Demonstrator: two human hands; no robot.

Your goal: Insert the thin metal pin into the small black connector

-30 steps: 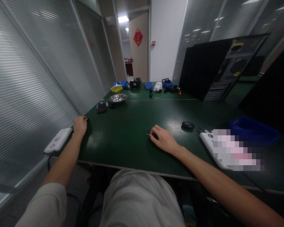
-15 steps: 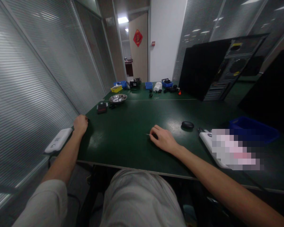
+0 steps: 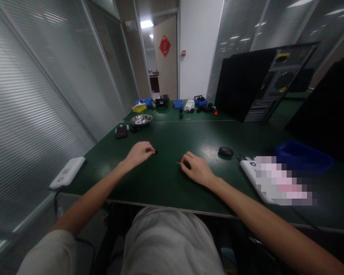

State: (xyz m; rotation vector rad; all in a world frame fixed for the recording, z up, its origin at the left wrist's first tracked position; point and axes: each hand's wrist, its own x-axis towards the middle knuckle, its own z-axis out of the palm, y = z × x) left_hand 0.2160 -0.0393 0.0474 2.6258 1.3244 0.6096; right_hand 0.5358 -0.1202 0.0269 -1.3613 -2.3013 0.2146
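The left hand (image 3: 140, 153) moved inward — toward the right one (image 3: 197, 168).

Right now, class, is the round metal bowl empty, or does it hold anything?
Not empty: small pale pieces show inside the metal bowl.

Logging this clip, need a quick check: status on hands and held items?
Left hand pinching small dark piece. Right hand holding thin pale-tipped item. Nothing visible between them but tabletop.

Small dark piece (image 3: 156, 152), shape indistinct.
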